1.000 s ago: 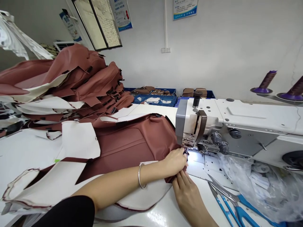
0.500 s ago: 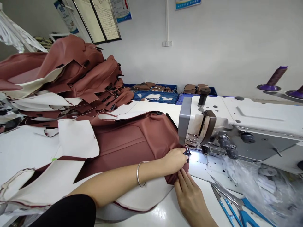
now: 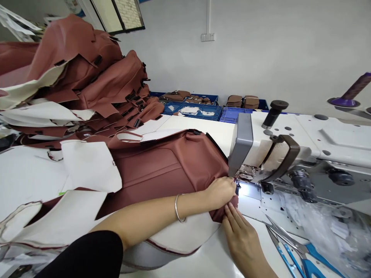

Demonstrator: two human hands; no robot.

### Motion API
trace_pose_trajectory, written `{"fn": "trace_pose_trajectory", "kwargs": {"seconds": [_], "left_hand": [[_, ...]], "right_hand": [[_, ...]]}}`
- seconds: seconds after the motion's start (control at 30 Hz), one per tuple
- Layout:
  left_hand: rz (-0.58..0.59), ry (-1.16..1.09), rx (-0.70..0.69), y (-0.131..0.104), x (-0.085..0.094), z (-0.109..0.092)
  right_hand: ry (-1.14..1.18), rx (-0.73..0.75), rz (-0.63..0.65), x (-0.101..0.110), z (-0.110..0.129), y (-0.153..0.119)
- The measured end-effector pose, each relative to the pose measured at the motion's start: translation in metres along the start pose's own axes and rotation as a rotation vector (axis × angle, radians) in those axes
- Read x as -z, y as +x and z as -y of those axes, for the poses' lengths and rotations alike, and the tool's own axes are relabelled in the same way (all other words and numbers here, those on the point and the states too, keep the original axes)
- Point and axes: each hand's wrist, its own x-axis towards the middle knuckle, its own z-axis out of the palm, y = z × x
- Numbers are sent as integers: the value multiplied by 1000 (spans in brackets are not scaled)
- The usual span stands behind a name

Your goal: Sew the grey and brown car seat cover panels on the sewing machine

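Observation:
A reddish-brown leather seat cover with pale backing lies spread over the table, its right edge at the needle area of a white sewing machine. My left hand, with a silver bangle at the wrist, is closed on the cover's edge just left of the presser foot. Its fingertips are partly hidden. Just below it, my right hand lies flat, fingers stretched out over the cover's lower corner. The machine's lamp lights the metal plate beside the needle.
Blue-handled scissors and a blue thread snipper lie right of my right hand, near crumpled clear plastic. Reddish-brown covers are heaped at the left. Blue crates with brown pieces stand behind; a thread spool rises at the right.
The camera view has shifted and tilted, moving the machine rightward in the picture. Both hands stay by the needle, in nearly the same pose on the seat cover.

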Motion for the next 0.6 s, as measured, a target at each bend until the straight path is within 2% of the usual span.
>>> {"fn": "trace_pose_trajectory", "kwargs": {"seconds": [0.17, 0.37, 0.53, 0.6], "left_hand": [[-6, -30, 30, 6, -4, 7], [-40, -22, -14, 18, -14, 20], [-39, 77, -100, 6, 0, 16], [-38, 84, -77, -5, 7, 13]], "right_hand": [[-14, -1, 22, 0, -5, 6], [-44, -2, -9, -6, -12, 12], [-57, -12, 20, -12, -18, 13], [-58, -27, 48, -16, -20, 12]]}}
